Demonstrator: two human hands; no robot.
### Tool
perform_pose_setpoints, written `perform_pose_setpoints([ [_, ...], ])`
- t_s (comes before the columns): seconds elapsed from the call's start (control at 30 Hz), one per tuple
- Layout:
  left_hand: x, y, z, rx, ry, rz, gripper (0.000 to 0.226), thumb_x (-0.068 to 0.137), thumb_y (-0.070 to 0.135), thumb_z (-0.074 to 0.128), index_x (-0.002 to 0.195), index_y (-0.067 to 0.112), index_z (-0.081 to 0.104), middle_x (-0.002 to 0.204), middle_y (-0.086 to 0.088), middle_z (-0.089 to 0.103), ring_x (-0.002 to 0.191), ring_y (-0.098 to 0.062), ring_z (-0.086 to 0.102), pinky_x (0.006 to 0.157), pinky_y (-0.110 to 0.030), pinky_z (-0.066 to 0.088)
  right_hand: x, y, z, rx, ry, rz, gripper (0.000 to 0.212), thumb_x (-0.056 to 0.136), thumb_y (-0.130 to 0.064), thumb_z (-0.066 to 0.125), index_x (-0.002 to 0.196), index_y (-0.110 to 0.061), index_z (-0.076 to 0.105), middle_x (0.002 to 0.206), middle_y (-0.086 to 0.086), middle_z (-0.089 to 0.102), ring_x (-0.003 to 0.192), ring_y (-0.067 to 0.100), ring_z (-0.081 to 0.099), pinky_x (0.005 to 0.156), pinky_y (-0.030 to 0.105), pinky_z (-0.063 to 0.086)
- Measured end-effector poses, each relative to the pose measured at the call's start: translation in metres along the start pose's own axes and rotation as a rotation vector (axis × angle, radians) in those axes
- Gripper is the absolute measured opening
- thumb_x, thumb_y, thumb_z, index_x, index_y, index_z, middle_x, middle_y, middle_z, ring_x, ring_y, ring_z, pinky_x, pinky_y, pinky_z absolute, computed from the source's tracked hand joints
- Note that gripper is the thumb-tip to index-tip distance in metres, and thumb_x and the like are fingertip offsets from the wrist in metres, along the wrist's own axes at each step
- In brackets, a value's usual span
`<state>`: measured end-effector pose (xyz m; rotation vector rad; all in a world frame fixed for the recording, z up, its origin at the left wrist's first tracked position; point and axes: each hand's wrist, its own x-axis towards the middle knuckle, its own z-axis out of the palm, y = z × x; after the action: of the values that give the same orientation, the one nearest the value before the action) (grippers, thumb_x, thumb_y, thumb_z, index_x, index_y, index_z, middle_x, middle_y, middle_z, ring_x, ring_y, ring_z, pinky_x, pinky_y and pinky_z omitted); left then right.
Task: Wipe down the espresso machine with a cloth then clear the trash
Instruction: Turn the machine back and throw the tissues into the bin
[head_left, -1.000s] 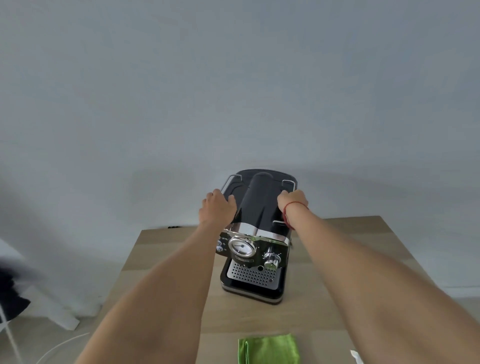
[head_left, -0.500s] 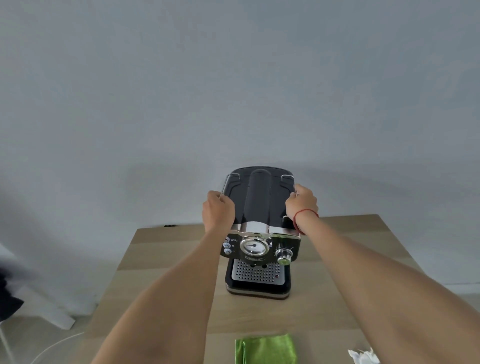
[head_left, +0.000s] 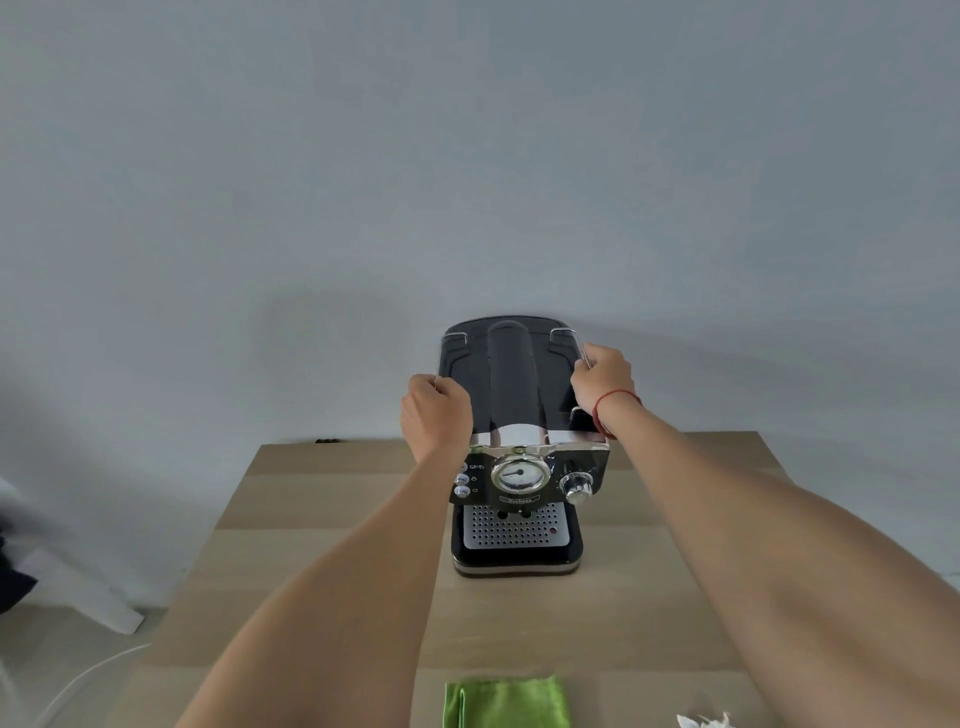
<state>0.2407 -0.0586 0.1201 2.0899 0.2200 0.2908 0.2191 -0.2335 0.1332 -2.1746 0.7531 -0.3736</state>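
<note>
The left hand (head_left: 435, 410) and right hand (head_left: 602, 382) each grip, fingers curled, a top side rail of the espresso machine (head_left: 511, 374), the green cloth (head_left: 506, 701) lying in front of it

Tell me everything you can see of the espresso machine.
The espresso machine is glossy black with chrome trim, standing upright on the wooden table, its back near the wall. Its front carries a round gauge, a chrome knob, small buttons and a perforated metal drip tray. Wire rails edge its top. The left hand grips its left top edge, the right hand its right rail.
</note>
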Motion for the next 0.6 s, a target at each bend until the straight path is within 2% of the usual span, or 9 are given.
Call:
perform_pose_setpoints([
  [0.1, -0.001, -0.003, -0.001, 0.008, 0.006, 0.013, 0.024, 0.095, 0.015, 0.039, 0.099, 0.002, 0.060, 0.084, -0.005, 0.058, 0.080, -0.027, 0.056, 0.073, -0.035, 0.045, -0.004, 0.002, 0.003, 0.018, 0.005, 0.005, 0.036, 0.092, -0.003, 0.040, 0.060, -0.013, 0.027, 0.058, 0.001, 0.033, 0.066, 0.024, 0.037, 0.050, 0.026, 0.024],
  [0.23, 0.003, -0.005, -0.001, 0.015, 0.007, 0.022, 0.022, 0.094, 0.014, 0.040, 0.097, 0.003, 0.059, 0.082, -0.004, 0.057, 0.082, -0.029, 0.057, 0.072, -0.035, 0.044, -0.004, 0.001, 0.005, 0.017, 0.006, 0.006, 0.035, 0.094, -0.006, 0.040, 0.061, -0.013, 0.030, 0.061, -0.001, 0.037, 0.071, 0.027, 0.041, 0.066, 0.026, 0.033],
  [0.37, -0.001, 0.000, -0.002, 0.034, -0.027, 0.004, 0.024, 0.096, 0.015, 0.037, 0.101, 0.003, 0.057, 0.084, -0.006, 0.057, 0.085, -0.032, 0.057, 0.074, -0.037, 0.045, -0.003, 0.000, 0.003, 0.047, -0.019, 0.020, 0.036, 0.096, -0.012, 0.040, 0.061, -0.016, 0.034, 0.063, -0.001, 0.041, 0.076, 0.028, 0.046, 0.070, 0.027, 0.035],
  [0.4, -0.002, 0.001, -0.004, 0.045, -0.055, 0.002, 0.026, 0.097, 0.016, 0.035, 0.102, 0.002, 0.056, 0.087, -0.008, 0.057, 0.086, -0.032, 0.057, 0.073, -0.037, 0.044, -0.005, 0.000, 0.000, 0.081, -0.045, 0.013, 0.032, 0.097, -0.015, 0.039, 0.065, -0.015, 0.043, 0.067, 0.002, 0.047, 0.081, 0.031, 0.049, 0.072, 0.029, 0.037],
  [0.43, -0.004, 0.002, -0.006, 0.053, -0.096, 0.003, 0.028, 0.098, 0.017, 0.032, 0.105, 0.002, 0.055, 0.091, -0.010, 0.059, 0.085, -0.031, 0.056, 0.072, -0.036, 0.043, -0.009, -0.001, -0.002, 0.124, -0.078, 0.001, 0.027, 0.098, -0.019, 0.038, 0.078, -0.014, 0.056, 0.079, 0.007, 0.057, 0.090, 0.034, 0.054, 0.078, 0.032, 0.041],
  [0.47, -0.006, 0.002, -0.009, 0.058, -0.151, 0.004, 0.032, 0.099, 0.019, 0.030, 0.108, 0.001, 0.054, 0.097, -0.013, 0.060, 0.085, -0.029, 0.055, 0.072, -0.036, 0.042, -0.015, -0.001, -0.006, 0.153, -0.115, -0.002, 0.029, 0.100, -0.023, 0.036, 0.100, -0.010, 0.062, 0.094, 0.011, 0.061, 0.102, 0.035, 0.056, 0.086, 0.035, 0.043],
  [0.5, -0.008, 0.002, -0.012, 0.061, -0.199, 0.004, 0.035, 0.100, 0.022, 0.028, 0.113, 0.001, 0.053, 0.104, -0.015, 0.060, 0.087, -0.029, 0.055, 0.074, -0.037, 0.044, -0.023, 0.000, -0.009, 0.164, -0.156, -0.011, 0.035, 0.101, -0.027, 0.034, 0.113, -0.008, 0.059, 0.100, 0.012, 0.060, 0.106, 0.033, 0.057, 0.088, 0.035, 0.043],
  [0.53, -0.013, 0.003, -0.016, 0.066, -0.239, 0.005, 0.039, 0.100, 0.026, 0.027, 0.119, 0.001, 0.050, 0.112, -0.016, 0.059, 0.093, -0.030, 0.056, 0.080, -0.040, 0.045, -0.032, 0.004, -0.013, 0.156, -0.198, -0.023, 0.036, 0.101, -0.032, 0.030, 0.108, -0.011, 0.059, 0.092, 0.007, 0.057, 0.098, 0.029, 0.058, 0.081, 0.033, 0.044],
  [0.6, -0.024, 0.003, -0.023, 0.095, -0.268, 0.044, 0.048, 0.099, 0.031, 0.026, 0.130, -0.001, 0.043, 0.131, -0.017, 0.050, 0.117, -0.033, 0.051, 0.098, -0.047, 0.042, -0.047, 0.018, -0.019, 0.137, -0.214, -0.027, 0.039, 0.101, -0.038, 0.024, 0.076, -0.018, 0.047, 0.071, -0.001, 0.045, 0.068, 0.019, 0.050, 0.058, 0.025, 0.035],
])
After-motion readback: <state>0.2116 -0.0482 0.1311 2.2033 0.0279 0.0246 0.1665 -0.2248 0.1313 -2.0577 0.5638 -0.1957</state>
